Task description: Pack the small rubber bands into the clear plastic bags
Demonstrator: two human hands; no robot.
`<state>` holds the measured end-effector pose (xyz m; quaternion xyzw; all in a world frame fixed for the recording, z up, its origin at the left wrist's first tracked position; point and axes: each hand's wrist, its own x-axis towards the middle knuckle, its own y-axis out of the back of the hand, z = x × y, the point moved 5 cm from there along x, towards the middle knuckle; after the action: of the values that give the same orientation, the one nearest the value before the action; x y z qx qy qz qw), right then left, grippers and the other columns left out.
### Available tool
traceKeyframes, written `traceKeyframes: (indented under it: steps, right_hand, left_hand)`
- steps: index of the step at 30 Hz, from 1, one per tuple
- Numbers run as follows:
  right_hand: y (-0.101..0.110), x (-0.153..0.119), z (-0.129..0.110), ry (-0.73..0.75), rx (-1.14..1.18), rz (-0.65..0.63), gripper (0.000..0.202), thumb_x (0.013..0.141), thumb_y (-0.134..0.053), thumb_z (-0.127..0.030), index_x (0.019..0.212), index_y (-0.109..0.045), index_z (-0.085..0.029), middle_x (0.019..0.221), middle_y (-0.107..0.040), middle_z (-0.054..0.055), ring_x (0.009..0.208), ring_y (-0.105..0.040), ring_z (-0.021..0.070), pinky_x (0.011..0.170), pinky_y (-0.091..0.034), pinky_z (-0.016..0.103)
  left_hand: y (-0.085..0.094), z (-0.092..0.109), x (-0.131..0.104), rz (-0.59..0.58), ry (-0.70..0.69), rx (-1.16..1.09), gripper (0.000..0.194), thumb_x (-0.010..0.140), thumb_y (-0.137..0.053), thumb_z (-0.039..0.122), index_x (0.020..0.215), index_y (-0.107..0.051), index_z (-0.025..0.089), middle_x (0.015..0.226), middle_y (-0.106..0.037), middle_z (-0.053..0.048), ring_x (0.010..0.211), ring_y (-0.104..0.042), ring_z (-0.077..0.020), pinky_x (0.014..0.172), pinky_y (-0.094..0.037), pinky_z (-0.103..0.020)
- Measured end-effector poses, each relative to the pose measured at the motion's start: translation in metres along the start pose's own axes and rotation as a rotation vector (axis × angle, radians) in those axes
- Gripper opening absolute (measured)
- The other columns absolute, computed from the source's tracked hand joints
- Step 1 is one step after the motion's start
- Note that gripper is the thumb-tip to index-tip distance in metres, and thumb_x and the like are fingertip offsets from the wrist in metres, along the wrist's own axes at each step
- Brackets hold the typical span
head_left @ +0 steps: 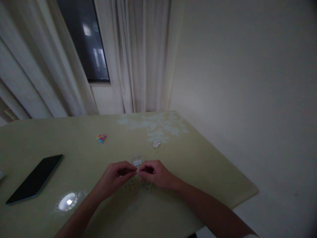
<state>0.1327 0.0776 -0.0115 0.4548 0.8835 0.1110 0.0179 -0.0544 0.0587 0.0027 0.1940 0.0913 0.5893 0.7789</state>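
Observation:
Thumb and forefinger of my left hand [121, 172] are pinched together, and so are those of my right hand [154, 172]. The fingertips of both hands nearly meet over the table. A tiny yellowish thing seems to sit between them, too small to name. Below and around the fingers lie several small pale rings [134, 189], yellowish, greenish and pinkish, like little rubber bands. Just beyond the fingertips is a small clear plastic box [137, 160] with a white label.
A second clear box [157, 145] holding white pieces lies farther back. Small bright coloured pieces [101, 138] form a pile at the back left. A black tablet [37, 178] rests on the left of the table [198, 165]. Curtains and a wall stand behind.

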Motion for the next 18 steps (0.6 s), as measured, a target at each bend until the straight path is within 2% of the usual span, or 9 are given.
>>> traceKeyframes:
  steps: [7,9,13,18]
  right_hand:
    - [0.001,0.001,0.002,-0.002,0.015,0.065,0.031,0.083,-0.08,-0.044,0.092,-0.079,-0.015,0.068,-0.063,-0.001,0.06,-0.052,0.0108,0.058,-0.039,0.024]
    - [0.002,0.002,0.004,0.003,0.001,0.088,0.029,0.082,-0.082,-0.043,0.09,-0.079,-0.015,0.065,-0.062,-0.001,0.058,-0.05,0.0104,0.056,-0.038,0.023]
    - [0.003,0.002,0.005,0.005,-0.024,0.096,0.023,0.084,-0.079,-0.037,0.086,-0.077,-0.015,0.064,-0.063,-0.001,0.057,-0.051,0.0105,0.055,-0.038,0.023]
    - [0.003,0.002,0.003,0.017,-0.063,0.089,0.019,0.084,-0.078,-0.034,0.084,-0.077,-0.014,0.065,-0.063,-0.001,0.058,-0.051,0.0102,0.056,-0.039,0.023]
  left_hand:
    - [-0.007,0.002,-0.002,0.043,0.028,0.01,0.029,0.087,-0.07,0.046,0.094,-0.08,0.019,0.088,-0.083,-0.007,0.08,-0.076,-0.0236,0.075,-0.058,-0.031]
    - [-0.007,0.004,-0.002,0.004,0.028,0.033,0.031,0.088,-0.068,0.047,0.096,-0.079,0.019,0.09,-0.082,-0.007,0.082,-0.075,-0.0236,0.075,-0.057,-0.03]
    - [0.005,0.001,-0.002,-0.124,0.051,0.265,0.027,0.09,-0.063,0.041,0.088,-0.079,0.02,0.083,-0.079,-0.004,0.077,-0.071,-0.0213,0.07,-0.051,-0.028]
    - [0.021,-0.021,-0.006,-0.198,0.151,0.531,0.02,0.081,-0.06,0.028,0.086,-0.077,0.02,0.084,-0.077,-0.004,0.076,-0.069,-0.0206,0.07,-0.049,-0.027]
